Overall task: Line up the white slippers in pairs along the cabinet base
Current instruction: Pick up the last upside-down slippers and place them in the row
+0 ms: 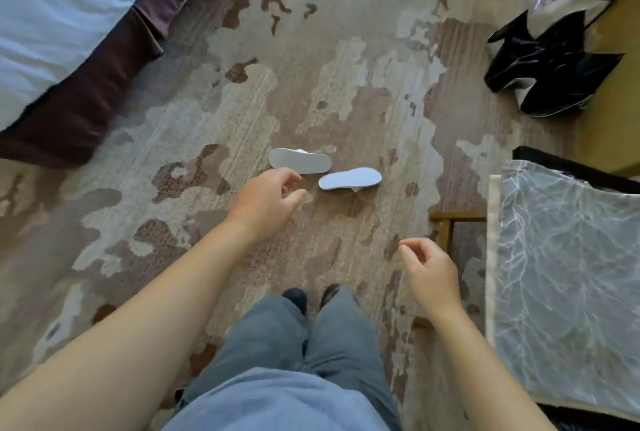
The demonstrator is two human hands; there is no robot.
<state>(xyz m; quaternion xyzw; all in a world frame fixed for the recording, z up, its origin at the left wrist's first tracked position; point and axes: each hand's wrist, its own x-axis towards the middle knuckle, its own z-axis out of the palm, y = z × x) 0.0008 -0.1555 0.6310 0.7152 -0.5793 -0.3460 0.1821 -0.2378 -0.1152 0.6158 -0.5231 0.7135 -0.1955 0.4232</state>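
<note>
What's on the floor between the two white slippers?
Nothing. In the head view, only bare patterned carpet shows in the small gap between the left slipper and the right slipper.

Two white slippers, left slipper (300,161) and right slipper (350,178), lie sole-up, nearly end to end.

The carpet (346,84) is mottled beige, tan and rust-brown, and at its middle lie two white slippers (300,161), soles up, one greyish, one bluish-white. Left of the slippers, the bed (52,14) has pale blue-white sheets and a dark maroon skirt; right of them sits a glossy black-and-white bag (550,77).
</note>
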